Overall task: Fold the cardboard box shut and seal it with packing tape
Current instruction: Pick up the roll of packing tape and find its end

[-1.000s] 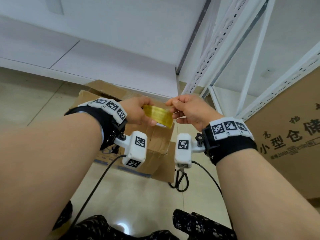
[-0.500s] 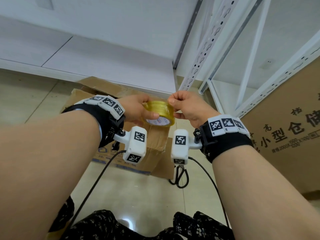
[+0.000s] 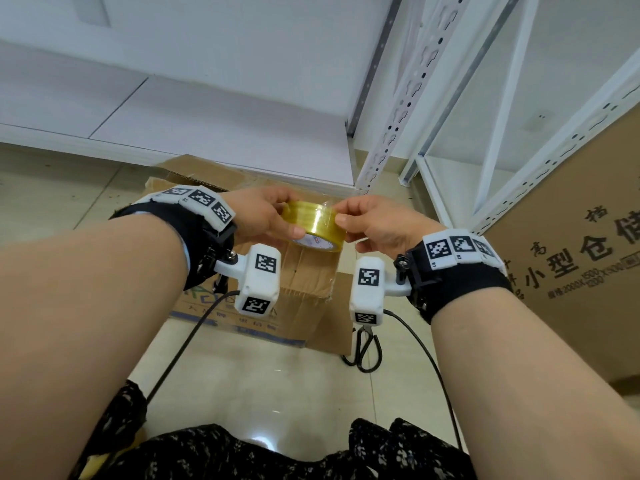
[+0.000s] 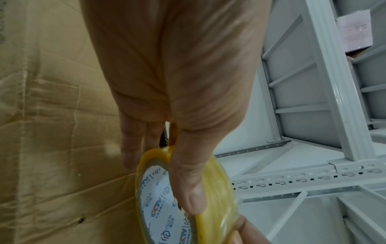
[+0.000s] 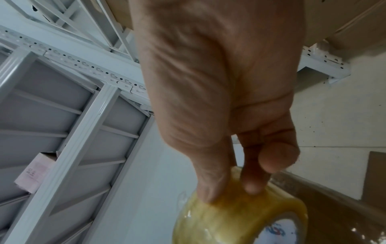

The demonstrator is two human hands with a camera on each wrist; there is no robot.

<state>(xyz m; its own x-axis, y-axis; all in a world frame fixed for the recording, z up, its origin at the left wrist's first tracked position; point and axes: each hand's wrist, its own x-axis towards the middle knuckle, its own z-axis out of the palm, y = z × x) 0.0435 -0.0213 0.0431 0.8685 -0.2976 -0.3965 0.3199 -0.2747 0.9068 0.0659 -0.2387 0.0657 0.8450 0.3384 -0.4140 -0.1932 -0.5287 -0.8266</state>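
Both hands: I have them raised together on one roll of yellowish clear packing tape (image 3: 313, 227), above the brown cardboard box (image 3: 304, 275) on the tiled floor (image 3: 263, 382).
Left hand (image 3: 261, 216): thumb over the roll's outer band, fingers curled behind it, gripping.
Right hand (image 3: 377, 221): thumb and fingertips (image 5: 251, 186) pinch the roll's outer layer.
Beside the box: black-handled scissors (image 3: 363, 351); white metal shelving (image 3: 408, 109) stands at the right.

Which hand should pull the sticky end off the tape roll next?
Probably the right hand. Its thumb and fingertips already pinch at the outer surface of the tape roll, while the left hand grips the roll and steadies it above the cardboard box.
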